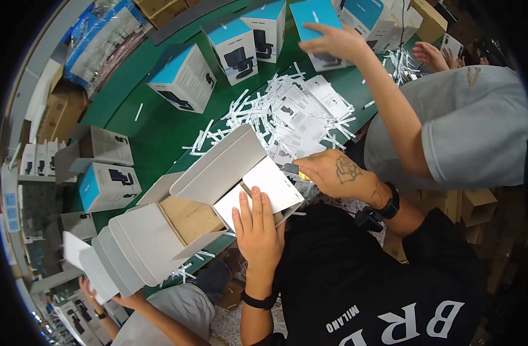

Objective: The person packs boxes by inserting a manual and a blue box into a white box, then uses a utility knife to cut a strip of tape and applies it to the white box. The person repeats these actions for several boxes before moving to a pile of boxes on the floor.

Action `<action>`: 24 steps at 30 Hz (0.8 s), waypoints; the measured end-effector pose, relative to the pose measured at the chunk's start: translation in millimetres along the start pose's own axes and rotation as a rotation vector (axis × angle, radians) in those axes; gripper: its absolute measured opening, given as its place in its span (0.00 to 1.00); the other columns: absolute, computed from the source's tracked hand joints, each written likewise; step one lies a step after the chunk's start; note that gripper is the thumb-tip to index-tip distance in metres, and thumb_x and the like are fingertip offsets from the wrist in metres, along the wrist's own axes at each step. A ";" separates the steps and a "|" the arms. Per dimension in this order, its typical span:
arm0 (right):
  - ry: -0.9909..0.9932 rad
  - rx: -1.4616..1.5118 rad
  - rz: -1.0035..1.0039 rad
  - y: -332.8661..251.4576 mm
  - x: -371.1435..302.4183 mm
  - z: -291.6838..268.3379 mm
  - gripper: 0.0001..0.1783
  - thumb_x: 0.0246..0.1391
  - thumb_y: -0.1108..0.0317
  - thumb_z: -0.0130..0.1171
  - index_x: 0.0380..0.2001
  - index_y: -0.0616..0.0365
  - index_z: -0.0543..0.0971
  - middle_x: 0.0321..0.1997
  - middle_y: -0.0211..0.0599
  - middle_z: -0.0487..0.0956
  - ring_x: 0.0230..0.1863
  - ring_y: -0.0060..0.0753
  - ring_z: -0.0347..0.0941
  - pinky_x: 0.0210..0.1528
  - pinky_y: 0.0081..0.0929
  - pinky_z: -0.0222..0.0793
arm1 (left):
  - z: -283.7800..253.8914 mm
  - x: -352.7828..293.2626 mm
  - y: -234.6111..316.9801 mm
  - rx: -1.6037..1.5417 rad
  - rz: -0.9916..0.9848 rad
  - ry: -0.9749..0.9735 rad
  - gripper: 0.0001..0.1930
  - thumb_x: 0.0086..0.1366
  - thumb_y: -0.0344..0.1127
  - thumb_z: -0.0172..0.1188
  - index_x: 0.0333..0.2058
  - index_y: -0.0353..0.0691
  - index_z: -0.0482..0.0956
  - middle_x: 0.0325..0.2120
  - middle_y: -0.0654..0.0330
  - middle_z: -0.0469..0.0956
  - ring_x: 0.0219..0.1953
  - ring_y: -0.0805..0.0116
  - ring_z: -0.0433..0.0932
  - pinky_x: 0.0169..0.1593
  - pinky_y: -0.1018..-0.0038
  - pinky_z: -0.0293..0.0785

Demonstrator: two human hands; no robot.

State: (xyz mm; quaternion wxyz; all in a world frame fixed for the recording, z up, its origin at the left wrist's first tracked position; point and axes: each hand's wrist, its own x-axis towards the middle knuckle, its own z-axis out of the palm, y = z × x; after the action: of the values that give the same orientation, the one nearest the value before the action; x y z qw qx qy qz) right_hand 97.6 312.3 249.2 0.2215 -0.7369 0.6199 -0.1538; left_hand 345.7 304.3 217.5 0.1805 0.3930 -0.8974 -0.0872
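An open white carton [218, 162] lies before me with its flaps spread, and a brown cardboard insert [192, 218] shows inside. In its right end sits a plain white inner box [274, 183]. My left hand [257, 225] rests on that box, fingers stretched out flat. At the carton's right end my right hand [336, 173] is closed around a small yellow and dark grey tool [302, 173], maybe a cutter; the fingers hide much of it. Beyond the carton are printed leaflets [301, 124] among white paper strips [241, 112].
On the green table [123, 115] stand several blue-and-white printed boxes [232, 52]. A co-worker's arm [385, 86] reaches in from the right. At lower left another person's hands [131, 301] are near the carton's long flap. Clear-bagged parts [105, 49] lie at the far left.
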 end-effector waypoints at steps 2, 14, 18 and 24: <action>0.095 0.037 -0.034 -5.7 -2.4 5.0 0.08 0.60 0.70 0.53 0.40 0.63 0.76 0.28 0.51 0.80 0.32 0.57 0.78 0.35 0.45 0.73 | -1.9 -1.9 -2.3 -0.016 0.005 -0.007 0.40 0.50 0.38 0.73 0.62 0.33 0.70 0.67 0.50 0.67 0.70 0.43 0.62 0.69 0.49 0.56; 0.135 0.320 -0.036 -27.3 2.8 39.7 0.18 0.62 0.68 0.55 0.53 0.58 0.81 0.28 0.46 0.82 0.27 0.48 0.79 0.31 0.36 0.75 | -18.7 -15.6 -29.7 -0.061 0.083 -0.061 0.42 0.47 0.35 0.74 0.62 0.33 0.69 0.67 0.50 0.66 0.70 0.43 0.60 0.69 0.48 0.56; 0.146 0.066 -0.142 -42.3 3.0 31.9 0.19 0.62 0.66 0.56 0.55 0.57 0.80 0.28 0.46 0.82 0.26 0.46 0.79 0.30 0.37 0.74 | -19.1 -18.3 -32.9 -0.090 0.074 -0.059 0.42 0.47 0.33 0.74 0.63 0.32 0.68 0.67 0.49 0.65 0.70 0.43 0.60 0.69 0.48 0.56; 0.321 0.558 -0.291 -60.8 -13.3 24.3 0.22 0.62 0.66 0.56 0.59 0.54 0.77 0.27 0.44 0.82 0.26 0.43 0.80 0.27 0.35 0.74 | -17.0 -15.9 -32.0 -0.011 0.099 -0.086 0.35 0.55 0.32 0.67 0.63 0.32 0.68 0.66 0.46 0.67 0.69 0.44 0.61 0.69 0.49 0.57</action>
State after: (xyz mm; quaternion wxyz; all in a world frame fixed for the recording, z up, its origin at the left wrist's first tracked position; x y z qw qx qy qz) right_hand 158.7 336.8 260.5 0.2898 -0.6951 0.4694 -0.4609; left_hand 383.9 294.1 219.5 0.1477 0.3430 -0.9223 -0.0998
